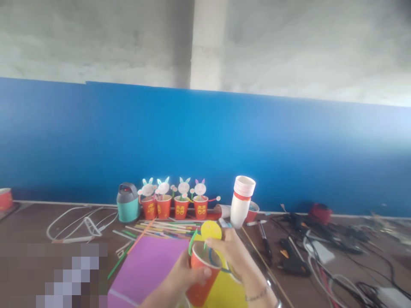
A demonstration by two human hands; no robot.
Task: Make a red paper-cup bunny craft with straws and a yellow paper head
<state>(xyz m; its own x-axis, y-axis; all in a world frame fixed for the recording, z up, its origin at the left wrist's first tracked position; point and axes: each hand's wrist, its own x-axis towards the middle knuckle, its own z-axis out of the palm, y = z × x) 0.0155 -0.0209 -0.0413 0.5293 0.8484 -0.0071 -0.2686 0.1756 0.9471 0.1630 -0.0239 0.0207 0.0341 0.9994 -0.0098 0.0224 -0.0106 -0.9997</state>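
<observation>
Sitting between hands (192,273): red cup (204,289)

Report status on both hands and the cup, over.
Left grip around red cup. Right grip on yellow disc, above cup's mouth. Cup stack standing beyond right grip.

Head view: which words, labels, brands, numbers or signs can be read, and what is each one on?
None can be quoted with certainty.
Four red cups in a row: gold characters, too blurred to read.
Red cup in the left hand: faint gold marks, unreadable.
Black pen: no lettering can be made out.
</observation>
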